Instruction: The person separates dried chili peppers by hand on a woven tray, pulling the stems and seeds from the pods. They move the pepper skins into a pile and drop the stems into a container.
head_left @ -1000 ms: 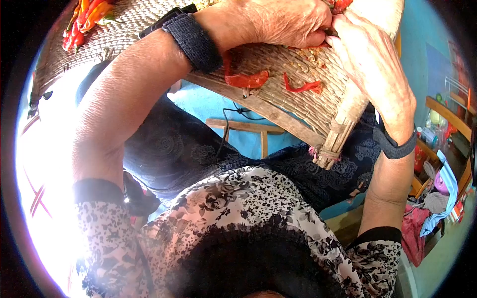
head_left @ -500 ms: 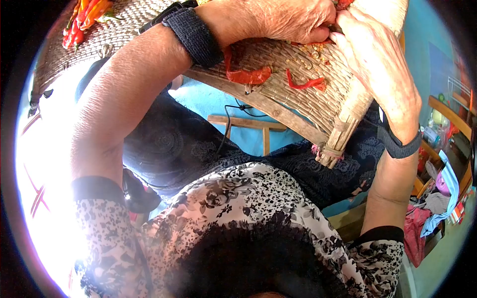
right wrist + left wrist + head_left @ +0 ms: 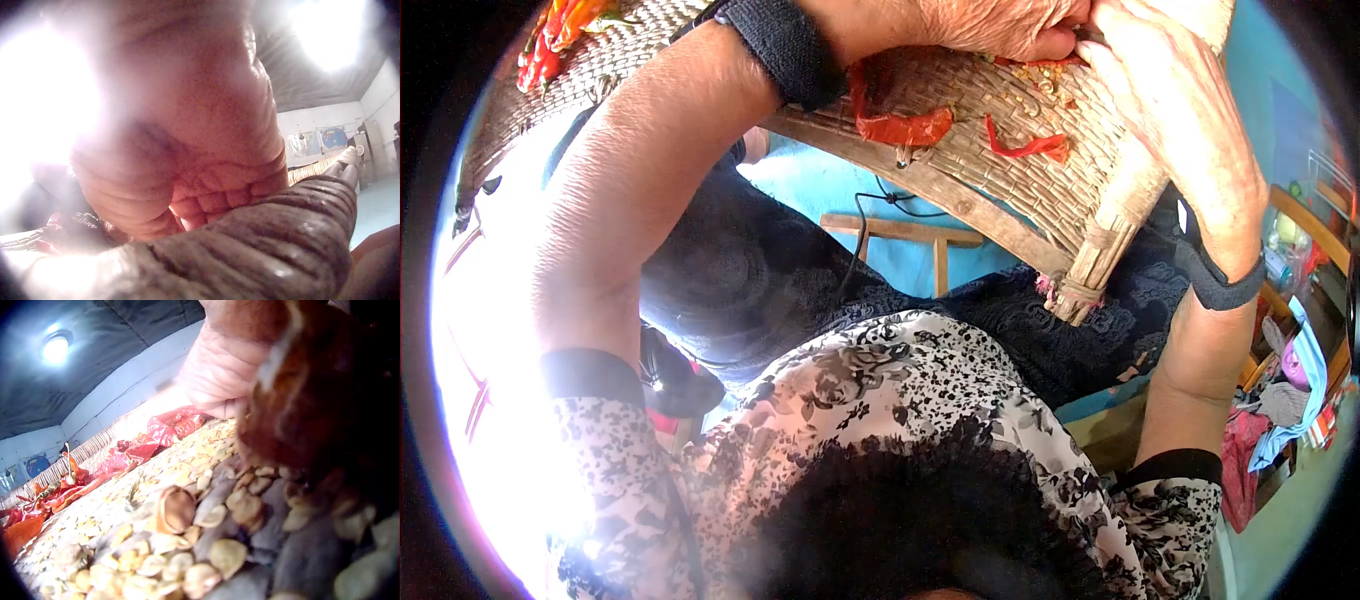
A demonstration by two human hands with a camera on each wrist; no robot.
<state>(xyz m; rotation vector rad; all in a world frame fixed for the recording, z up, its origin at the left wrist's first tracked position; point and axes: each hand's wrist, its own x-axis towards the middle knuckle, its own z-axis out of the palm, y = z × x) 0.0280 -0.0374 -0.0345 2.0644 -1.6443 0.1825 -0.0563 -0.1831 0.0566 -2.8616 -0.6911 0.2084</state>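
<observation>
At the top of the head view my left hand (image 3: 1000,25) and right hand (image 3: 1175,110) meet over the corner of a woven rope cot (image 3: 1040,205). Their fingers are bent together around a red chili pepper, whose dark brownish-red skin (image 3: 287,406) hangs close in the left wrist view. Loose pale seeds (image 3: 178,565) cover the weave beneath the left hand. Below the hands lie a split red chili piece (image 3: 907,127) and a thinner red strip (image 3: 1027,146). In the right wrist view, the right hand's curled fingers (image 3: 209,203) show behind the cot's rope-wrapped rail; their tips are hidden.
Whole red and orange chilies (image 3: 565,35) lie at the cot's far left. More red chili skins (image 3: 131,456) rest beyond the seeds. The cot's wooden rail (image 3: 940,195) runs above my lap. Cloths (image 3: 1305,370) and clutter fill a wooden rack at right.
Both hands, still together, have shifted slightly up and to the right in the head view. The chili between them has slipped out of sight at the top. The loose pieces remain on the weave.
</observation>
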